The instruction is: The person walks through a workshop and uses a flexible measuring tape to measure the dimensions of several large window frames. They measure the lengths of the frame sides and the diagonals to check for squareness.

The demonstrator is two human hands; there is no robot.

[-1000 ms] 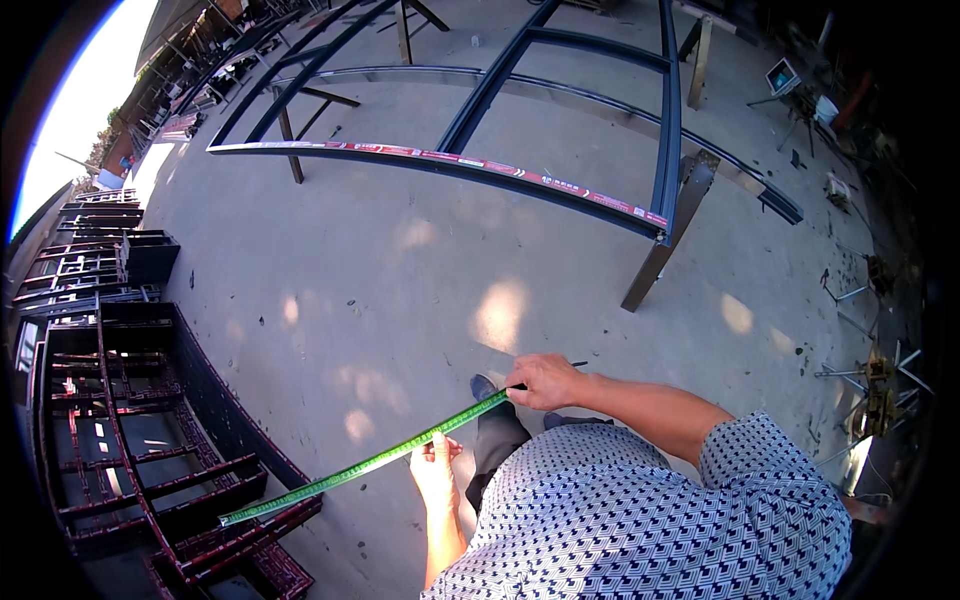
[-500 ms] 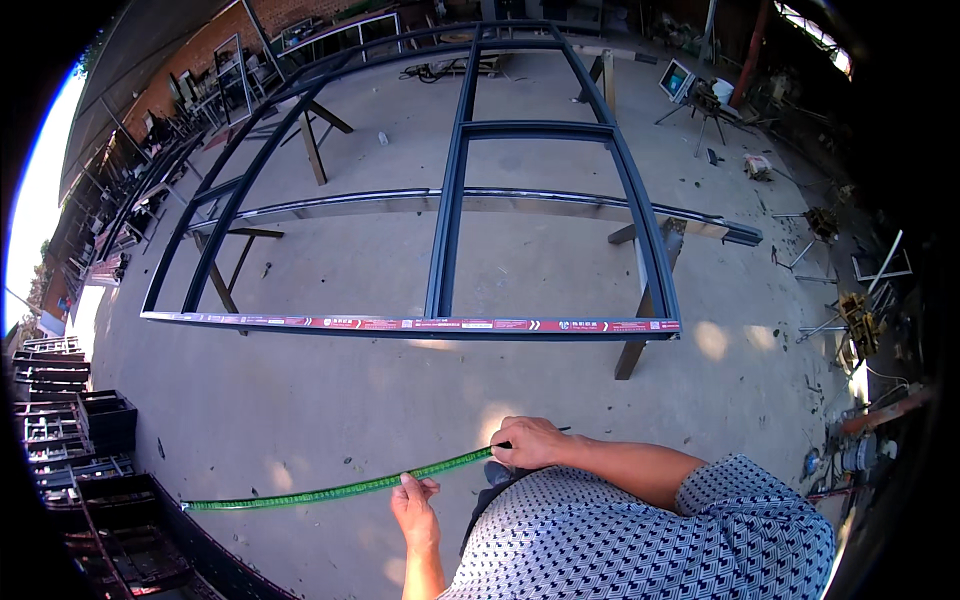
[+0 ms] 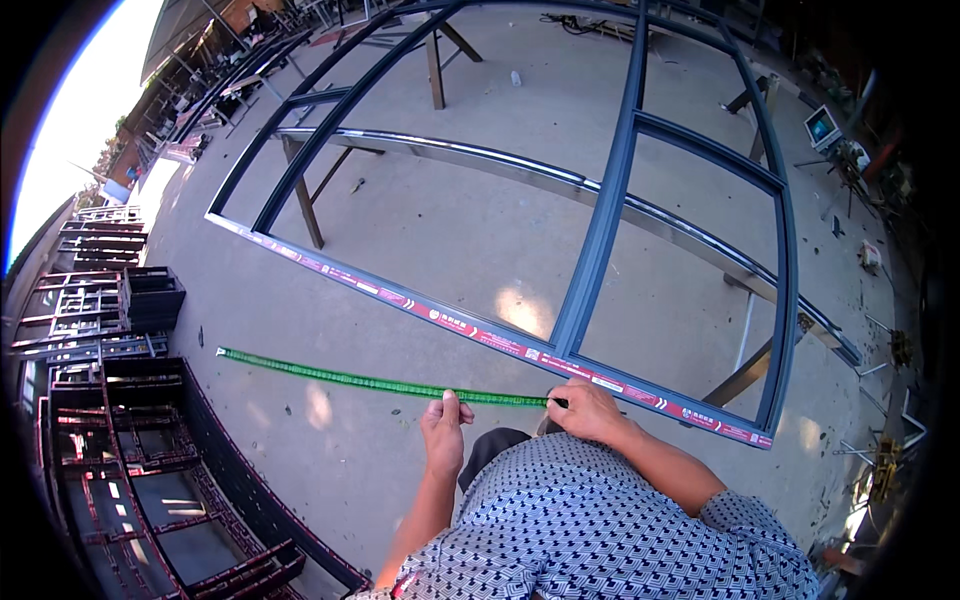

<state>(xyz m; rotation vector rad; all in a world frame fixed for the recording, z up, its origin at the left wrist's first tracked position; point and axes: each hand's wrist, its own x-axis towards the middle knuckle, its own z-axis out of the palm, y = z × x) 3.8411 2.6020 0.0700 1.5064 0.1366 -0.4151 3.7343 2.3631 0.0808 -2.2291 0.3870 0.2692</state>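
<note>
A green tape measure blade point(image 3: 340, 378) stretches out leftward in front of me, its metal end hook free in the air at the far left. My left hand point(image 3: 444, 420) pinches the blade between thumb and fingers, partway along it. At the blade's right end my right hand point(image 3: 585, 408) is closed around the dark tape case, most of which is hidden by the fingers. Just beyond my hands lies the near rail of a large dark grey metal frame point(image 3: 600, 270), with red and white protective film point(image 3: 470, 328) along that rail.
Under the frame runs a long metal beam point(image 3: 470, 155) on supports, with a brown leg point(image 3: 436, 75) at the back. Dark frames with red film point(image 3: 190, 470) are stacked at my lower left. Along the right edge lie stands and clutter point(image 3: 885, 455) on the concrete floor point(image 3: 270, 310).
My view has turned left, so the frame now appears slanted and nearer. Both hands keep their hold, and the extended tape has swung with me, coming close to the near rail.
</note>
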